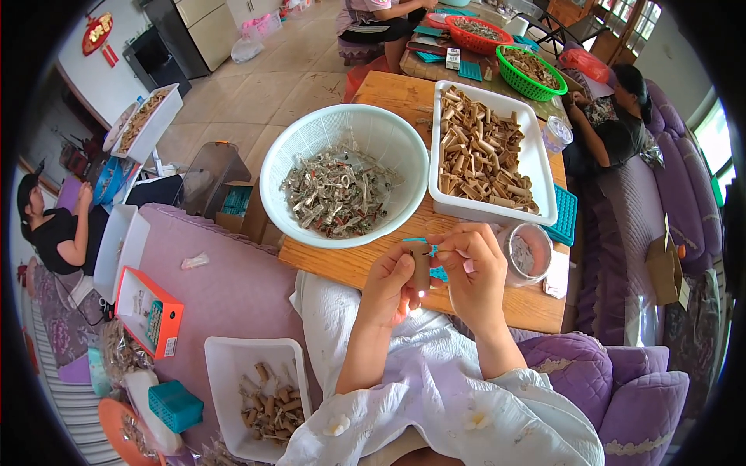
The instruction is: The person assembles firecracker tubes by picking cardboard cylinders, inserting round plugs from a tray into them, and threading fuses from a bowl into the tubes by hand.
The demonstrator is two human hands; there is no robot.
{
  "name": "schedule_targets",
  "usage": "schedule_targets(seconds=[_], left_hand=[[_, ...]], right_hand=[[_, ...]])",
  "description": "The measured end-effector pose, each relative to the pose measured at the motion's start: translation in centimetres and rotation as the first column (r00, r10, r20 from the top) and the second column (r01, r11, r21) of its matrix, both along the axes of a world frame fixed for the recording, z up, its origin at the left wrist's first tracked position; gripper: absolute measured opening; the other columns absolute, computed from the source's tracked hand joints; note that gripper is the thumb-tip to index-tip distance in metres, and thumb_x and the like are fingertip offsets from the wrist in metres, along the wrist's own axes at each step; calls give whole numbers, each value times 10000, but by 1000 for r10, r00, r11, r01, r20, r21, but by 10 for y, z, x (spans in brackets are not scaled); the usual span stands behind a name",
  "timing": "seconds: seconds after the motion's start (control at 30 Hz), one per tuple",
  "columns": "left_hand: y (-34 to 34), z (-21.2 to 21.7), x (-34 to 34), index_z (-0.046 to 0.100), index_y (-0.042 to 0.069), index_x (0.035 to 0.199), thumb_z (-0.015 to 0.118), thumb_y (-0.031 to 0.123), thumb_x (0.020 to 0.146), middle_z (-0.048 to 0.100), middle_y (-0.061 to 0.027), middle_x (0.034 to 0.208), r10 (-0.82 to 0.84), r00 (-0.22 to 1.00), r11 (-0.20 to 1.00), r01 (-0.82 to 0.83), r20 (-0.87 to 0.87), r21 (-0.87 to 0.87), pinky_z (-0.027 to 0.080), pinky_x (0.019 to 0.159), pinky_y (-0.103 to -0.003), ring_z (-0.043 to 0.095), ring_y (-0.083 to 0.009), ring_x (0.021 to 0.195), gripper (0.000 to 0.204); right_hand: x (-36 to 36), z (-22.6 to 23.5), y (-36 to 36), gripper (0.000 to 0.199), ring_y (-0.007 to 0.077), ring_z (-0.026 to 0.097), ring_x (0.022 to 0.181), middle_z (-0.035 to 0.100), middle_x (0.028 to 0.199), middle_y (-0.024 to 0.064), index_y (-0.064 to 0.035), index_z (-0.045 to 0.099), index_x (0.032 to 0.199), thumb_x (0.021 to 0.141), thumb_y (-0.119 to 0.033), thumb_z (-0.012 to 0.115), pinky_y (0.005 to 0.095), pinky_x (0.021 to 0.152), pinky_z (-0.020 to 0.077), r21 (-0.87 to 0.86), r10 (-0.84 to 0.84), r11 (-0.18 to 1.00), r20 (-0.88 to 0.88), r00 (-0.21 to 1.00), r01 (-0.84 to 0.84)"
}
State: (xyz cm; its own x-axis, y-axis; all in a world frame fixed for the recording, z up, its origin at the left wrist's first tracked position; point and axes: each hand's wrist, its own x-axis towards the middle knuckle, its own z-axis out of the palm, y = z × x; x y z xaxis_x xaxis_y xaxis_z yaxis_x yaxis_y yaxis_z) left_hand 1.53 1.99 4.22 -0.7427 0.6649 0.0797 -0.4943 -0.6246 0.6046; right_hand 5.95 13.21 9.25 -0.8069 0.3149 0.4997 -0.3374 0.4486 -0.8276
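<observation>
My left hand (386, 281) is closed around a short brown cardboard tube (421, 273), held upright over the table's near edge. The fingers of my right hand (475, 262) pinch together at the tube's upper end; whatever they hold there is too small to make out. Just beyond my hands stands a pale mint basin (281, 167) with a heap of small clear-wrapped pieces. To its right, a white tray (486, 211) holds many brown tubes. A small round tub (542, 252) with pale contents stands by my right hand. Teal plastic (439, 273) shows partly beneath my hands.
A teal rack (566, 216) lies beside the white tray. Left of my lap, a white bin (225, 353) holds more tubes; an orange-red box (167, 330) and teal basket (176, 405) are farther left. Other people sit left, right and ahead. Red (509, 40) and green (509, 81) baskets stand ahead.
</observation>
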Motion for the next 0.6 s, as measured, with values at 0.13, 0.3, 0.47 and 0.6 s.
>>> schedule_targets(seconds=[0.13,0.3,0.47,0.6], left_hand=[[2,-1,2,452,-16,1094,452,300,866,591,-93,843,-2,1000,1000,3,30,-21,379,351,-126,607,-119,639,389],[1,-2,1,465,2,1055,455,293,866,586,-64,806,-9,998,999,12,65,-47,377,345,-136,603,-103,632,347],[1,-1,-2,471,19,1050,446,308,870,594,-57,828,30,991,990,-11,131,-138,352,316,-121,588,-78,589,342],[-2,-19,-9,492,35,951,437,290,878,576,-32,751,-46,988,998,52,144,-38,339,333,-112,552,-49,544,270]], right_hand=[[0,0,1,81,184,586,765,500,851,94,11,516,775,735,74,547,251,595,506,11,-19,1000,9,1000,19],[-1,1,1,79,211,568,705,515,836,102,1,522,785,729,45,555,276,576,484,156,-35,987,41,999,28],[-7,1,2,71,262,548,673,515,812,107,-3,513,771,725,29,557,314,561,460,209,-31,978,111,993,7],[-15,-7,4,55,285,536,637,507,778,121,-1,500,754,733,16,547,341,535,443,176,-9,984,175,985,-22]])
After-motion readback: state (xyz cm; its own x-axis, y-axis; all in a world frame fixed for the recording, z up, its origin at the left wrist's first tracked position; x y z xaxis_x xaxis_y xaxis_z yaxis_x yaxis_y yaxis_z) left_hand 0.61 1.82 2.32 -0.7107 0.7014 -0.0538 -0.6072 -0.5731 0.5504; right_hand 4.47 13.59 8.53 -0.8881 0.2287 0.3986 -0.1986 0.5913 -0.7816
